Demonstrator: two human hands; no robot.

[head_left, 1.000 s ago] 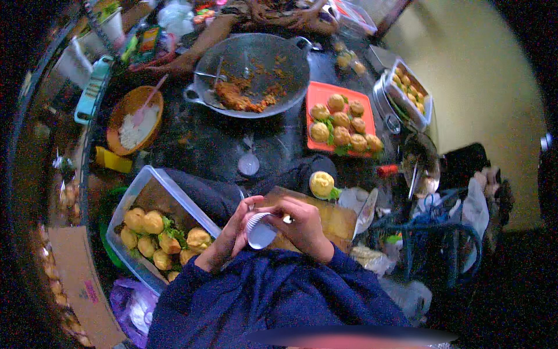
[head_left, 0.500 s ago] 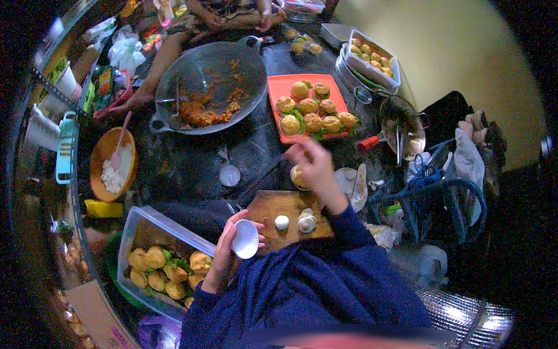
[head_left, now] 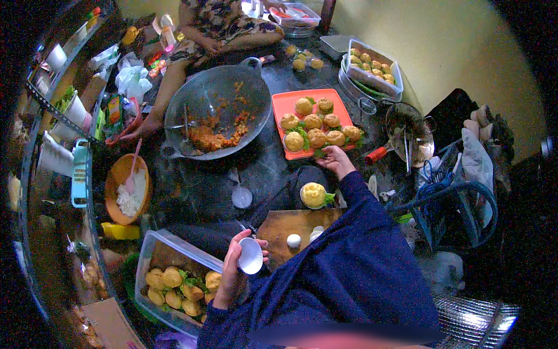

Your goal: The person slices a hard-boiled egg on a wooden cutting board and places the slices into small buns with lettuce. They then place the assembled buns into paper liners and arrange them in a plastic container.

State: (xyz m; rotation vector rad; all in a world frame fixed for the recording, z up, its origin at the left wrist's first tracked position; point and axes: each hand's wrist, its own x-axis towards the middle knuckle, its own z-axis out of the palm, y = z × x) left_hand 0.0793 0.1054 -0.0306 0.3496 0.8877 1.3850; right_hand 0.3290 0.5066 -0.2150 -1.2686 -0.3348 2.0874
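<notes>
Two hands were busy: your left hand (head_left: 235,264) pinched a white paper cup (head_left: 250,255) above the clear tub (head_left: 152,256) of buns, while your right hand (head_left: 333,160) reached to the orange tray (head_left: 281,104), fingers touching its near edge (whether they gripped anything, I couldn't tell). Stretched that far, your sleeve could have swept the lone bun (head_left: 313,194) off the wooden board (head_left: 286,227).

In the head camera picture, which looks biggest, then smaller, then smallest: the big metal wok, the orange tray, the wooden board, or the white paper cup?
1. Metal wok
2. Orange tray
3. Wooden board, though a blue sleeve hides part of it
4. White paper cup, held in the left hand; smallest even though it sits nearest the camera.
</notes>
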